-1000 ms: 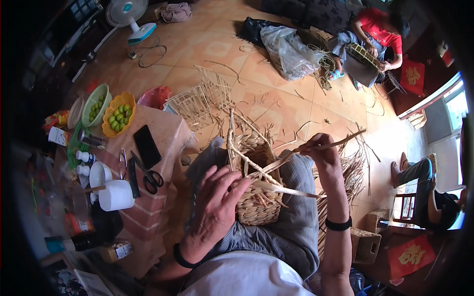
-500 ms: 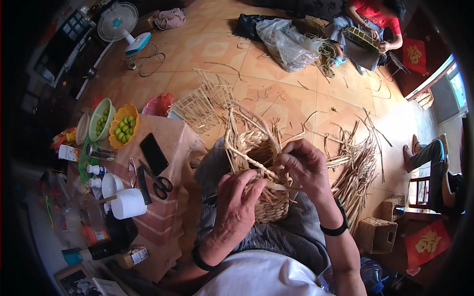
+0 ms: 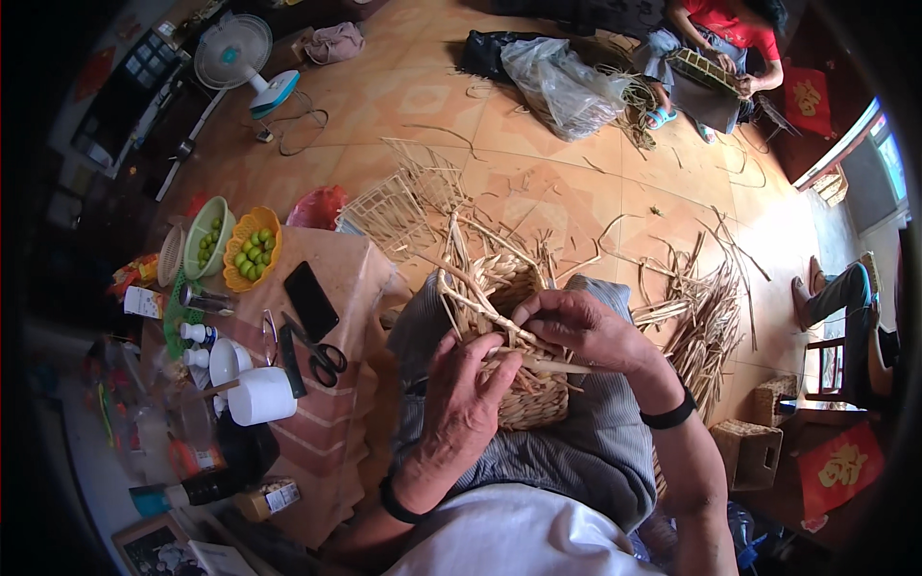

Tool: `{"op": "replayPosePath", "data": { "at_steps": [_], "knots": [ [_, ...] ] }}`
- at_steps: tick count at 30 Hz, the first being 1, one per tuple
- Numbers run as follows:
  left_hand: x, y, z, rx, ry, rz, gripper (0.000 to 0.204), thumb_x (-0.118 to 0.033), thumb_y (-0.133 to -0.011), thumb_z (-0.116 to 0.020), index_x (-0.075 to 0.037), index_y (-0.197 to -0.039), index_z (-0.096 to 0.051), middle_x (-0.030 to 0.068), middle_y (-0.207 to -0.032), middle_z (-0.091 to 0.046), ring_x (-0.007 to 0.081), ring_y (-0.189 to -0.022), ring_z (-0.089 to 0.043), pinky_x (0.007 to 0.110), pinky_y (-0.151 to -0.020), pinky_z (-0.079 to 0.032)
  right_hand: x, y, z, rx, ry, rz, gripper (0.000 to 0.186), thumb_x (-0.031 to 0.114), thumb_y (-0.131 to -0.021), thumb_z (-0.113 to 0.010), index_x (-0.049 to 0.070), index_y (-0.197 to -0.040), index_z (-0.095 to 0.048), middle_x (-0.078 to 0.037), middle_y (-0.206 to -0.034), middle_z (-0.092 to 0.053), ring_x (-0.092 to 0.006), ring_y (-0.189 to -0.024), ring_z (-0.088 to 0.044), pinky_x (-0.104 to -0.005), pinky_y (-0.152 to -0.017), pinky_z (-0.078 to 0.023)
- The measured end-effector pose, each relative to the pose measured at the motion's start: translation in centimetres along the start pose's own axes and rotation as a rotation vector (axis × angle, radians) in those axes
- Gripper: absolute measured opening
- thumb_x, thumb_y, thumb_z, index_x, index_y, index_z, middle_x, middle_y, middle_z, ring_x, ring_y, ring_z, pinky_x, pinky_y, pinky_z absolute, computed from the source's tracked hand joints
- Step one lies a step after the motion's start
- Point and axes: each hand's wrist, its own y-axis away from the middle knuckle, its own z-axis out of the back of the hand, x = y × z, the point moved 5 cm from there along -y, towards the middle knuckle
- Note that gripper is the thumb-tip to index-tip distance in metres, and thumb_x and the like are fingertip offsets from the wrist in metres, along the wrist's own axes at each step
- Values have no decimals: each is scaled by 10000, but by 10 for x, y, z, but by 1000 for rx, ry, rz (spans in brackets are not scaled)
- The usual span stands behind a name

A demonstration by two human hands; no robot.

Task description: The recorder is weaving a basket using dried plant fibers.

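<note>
A woven straw basket rests on my lap, with a braided rim and loose strand ends sticking out. My left hand is closed on the near left side of its rim, thumb and fingers pressing the weave. At the rim's right side, the thumb and fingers of my right hand pinch a straw strand; its exact end is hidden by the fingers. Another pale flat strand sticks out to the right below that hand.
To my left, a cloth-covered table holds scissors, a black phone, a white cup and bowls of green fruit. Loose straw lies on the floor at right. A person in red works on a frame at the far right.
My right hand has come down and in against the rim. The strand that arched over the opening now lies lower, across the left of the rim. My left hand keeps its hold.
</note>
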Motion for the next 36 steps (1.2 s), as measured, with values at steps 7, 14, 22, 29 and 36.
{"op": "replayPosePath", "data": {
  "at_steps": [7,14,22,29,36],
  "knots": [
    [3,0,1,-19,53,-2,364,8,-874,-715,-120,-1214,-715,91,-1319,-631,412,-1269,-576,517,-1108,-472,5,1,0,110,-40,-88,256,258,-1059,-693,40,-1191,-716,16,-970,-704,-72,-896,-582,-279,-782,-492],
    [3,-4,2,-14,62,-9,304,9,-891,-703,-115,-1166,-740,81,-1296,-646,395,-1253,-599,521,-1134,-475,13,-7,4,201,187,-57,327,308,-1021,-746,19,-1169,-713,-5,-978,-691,-98,-926,-591,-316,-817,-492],
    [9,-4,1,-22,121,17,312,30,-889,-685,-109,-1165,-729,81,-1304,-644,388,-1266,-602,515,-1129,-483,27,11,-17,-134,552,243,307,192,-949,-769,-12,-1152,-661,-168,-1036,-674,-302,-923,-682,-400,-810,-555],
    [5,-8,6,-15,158,9,341,34,-881,-669,-80,-1201,-699,110,-1300,-632,355,-1247,-613,495,-1130,-479,38,43,-54,-516,1235,489,385,155,-820,-754,6,-1167,-677,-132,-1147,-653,-298,-969,-701,-383,-765,-599],
    [10,-4,1,-32,205,11,366,60,-836,-664,-49,-1184,-695,127,-1302,-628,362,-1278,-614,495,-1133,-494,38,54,-70,-671,987,682,300,114,-755,-785,29,-1036,-721,-112,-1085,-696,-278,-929,-686,-397,-768,-549]
  ]
}}
